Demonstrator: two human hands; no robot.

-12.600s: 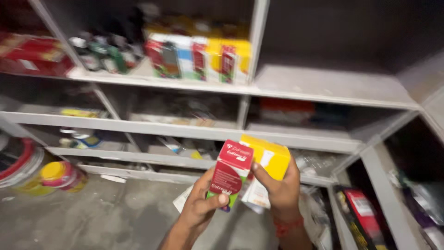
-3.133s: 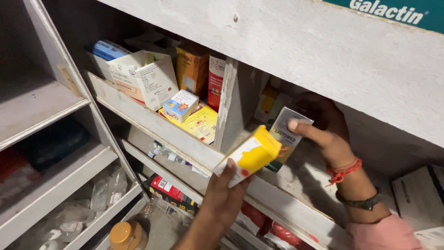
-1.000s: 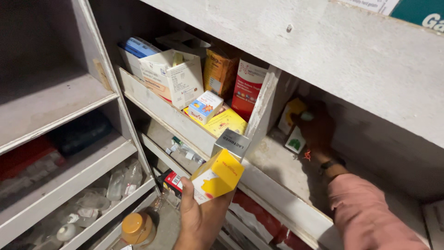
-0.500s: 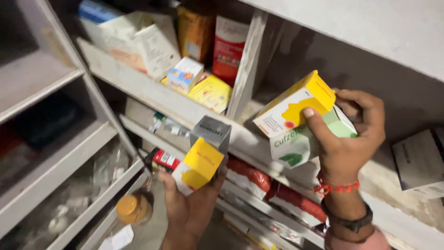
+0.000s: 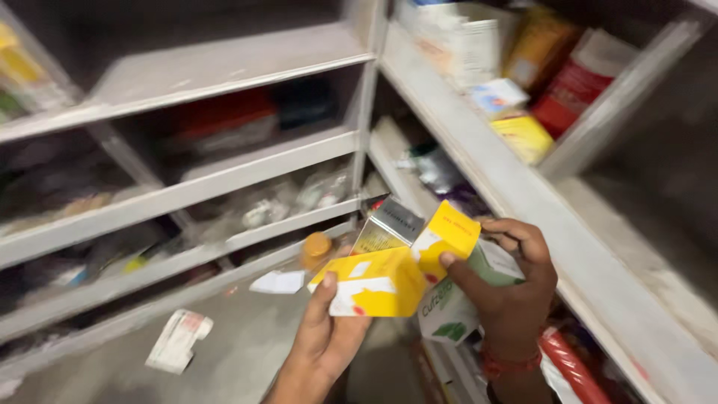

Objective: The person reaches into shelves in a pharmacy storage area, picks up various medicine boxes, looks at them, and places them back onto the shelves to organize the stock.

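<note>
Boxes filled both our hands at this moment. Our left hand (image 5: 327, 340) held a yellow-and-white cardboard carton (image 5: 372, 283) lying on its side, and a grey-topped box (image 5: 390, 225) stood just behind it; whether that same grip carried the grey one we could not tell. Our right hand (image 5: 508, 292) was closed on a second yellow carton (image 5: 447, 236) and a white-and-green carton (image 5: 456, 303) pressed together, touching the left-hand carton. By our judgement, the gathering was well along: four boxes were off the shelves, none yet put anywhere.

Right of the grips ran a worn grey-painted shelf (image 5: 523, 202) with more red, orange and yellow packs (image 5: 550, 82) up at its far end. Left of them stood further grey shelves (image 5: 217, 71), blurred. Below the grips lay a concrete floor (image 5: 232, 359) with a crumpled white packet (image 5: 178, 341) and a small orange-capped bottle (image 5: 317, 248).
</note>
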